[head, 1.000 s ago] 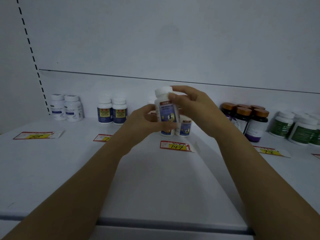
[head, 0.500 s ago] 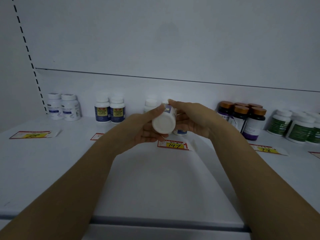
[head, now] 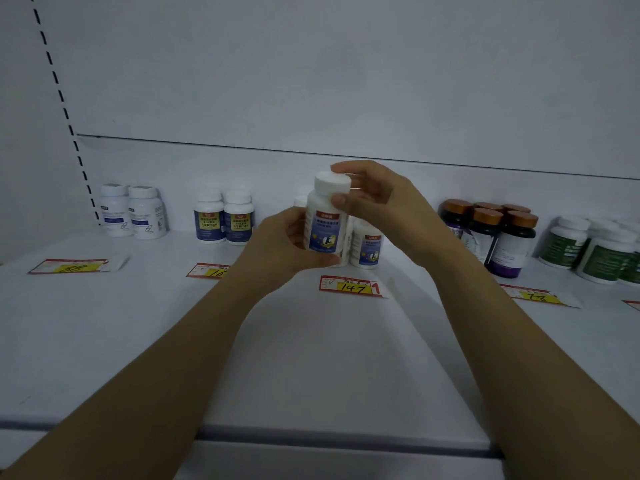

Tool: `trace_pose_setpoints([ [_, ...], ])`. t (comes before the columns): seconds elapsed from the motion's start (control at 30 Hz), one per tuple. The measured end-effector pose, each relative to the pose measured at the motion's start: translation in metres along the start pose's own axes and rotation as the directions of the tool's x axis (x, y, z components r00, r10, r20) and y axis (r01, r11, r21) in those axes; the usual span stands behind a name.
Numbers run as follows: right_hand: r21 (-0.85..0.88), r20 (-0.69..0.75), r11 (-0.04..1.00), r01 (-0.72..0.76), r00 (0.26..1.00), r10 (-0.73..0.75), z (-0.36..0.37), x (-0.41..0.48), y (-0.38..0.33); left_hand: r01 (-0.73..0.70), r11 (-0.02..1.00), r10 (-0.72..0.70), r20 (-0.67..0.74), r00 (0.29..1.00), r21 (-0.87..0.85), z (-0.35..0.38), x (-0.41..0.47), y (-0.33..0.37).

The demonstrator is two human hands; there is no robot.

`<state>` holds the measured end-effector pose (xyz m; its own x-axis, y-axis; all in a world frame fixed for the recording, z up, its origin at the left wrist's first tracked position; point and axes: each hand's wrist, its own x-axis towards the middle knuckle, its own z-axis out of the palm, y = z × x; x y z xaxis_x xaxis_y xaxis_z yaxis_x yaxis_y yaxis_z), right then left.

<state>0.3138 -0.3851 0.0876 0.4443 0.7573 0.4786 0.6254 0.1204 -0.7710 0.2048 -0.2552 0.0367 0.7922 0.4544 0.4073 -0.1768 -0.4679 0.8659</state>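
While left hand (head: 277, 249) grips upright white bottle (head: 320, 204), right hand (head: 382, 206) pinching its cap (head: 329, 181), blue label (head: 323, 233)

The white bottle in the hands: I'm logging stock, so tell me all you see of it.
The white bottle looks like plastic, with a white cap on and a dark blue label topped by a red band; its print is too blurred to read. It is nearly upright above the shelf. The left hand grips its body; the right hand pinches the cap.

shelf tag (head: 349, 287) 147, right tag (head: 538, 296) 78
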Motion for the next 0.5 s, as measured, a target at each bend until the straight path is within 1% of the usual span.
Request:
trace_pose_setpoints([
  [0.17,-0.257,-0.111,0.966,-0.029,0.994,0.001,0.0,0.002,0.0,0.002,0.984,-0.007,0.026,1.0,0.179,0.002,0.002,-0.008],
  [0.23,-0.355,-0.087,0.933,-0.067,0.995,0.038,-0.003,0.006,-0.004,0.004,0.973,-0.013,0.036,0.999,0.23,0.003,0.002,-0.009],
  [0.33,-0.546,0.026,0.833,-0.093,0.992,0.128,-0.009,0.017,-0.017,-0.007,0.954,-0.008,0.046,0.999,0.299,0.005,0.003,-0.012],
  [0.4,-0.582,0.058,0.808,-0.09,0.987,0.151,-0.016,0.027,-0.031,-0.004,0.947,-0.003,0.021,1.0,0.322,0.005,0.003,-0.012],
  [0.47,-0.578,0.02,0.81,-0.099,0.991,0.135,-0.027,0.041,-0.043,0.034,0.936,-0.043,0.019,0.999,0.352,0.005,0.002,-0.013],
  [0.5,-0.576,-0.019,0.81,-0.108,0.993,0.119,-0.034,0.049,-0.048,0.057,0.914,-0.083,0.046,0.996,0.403,0.006,0.001,-0.014],
])
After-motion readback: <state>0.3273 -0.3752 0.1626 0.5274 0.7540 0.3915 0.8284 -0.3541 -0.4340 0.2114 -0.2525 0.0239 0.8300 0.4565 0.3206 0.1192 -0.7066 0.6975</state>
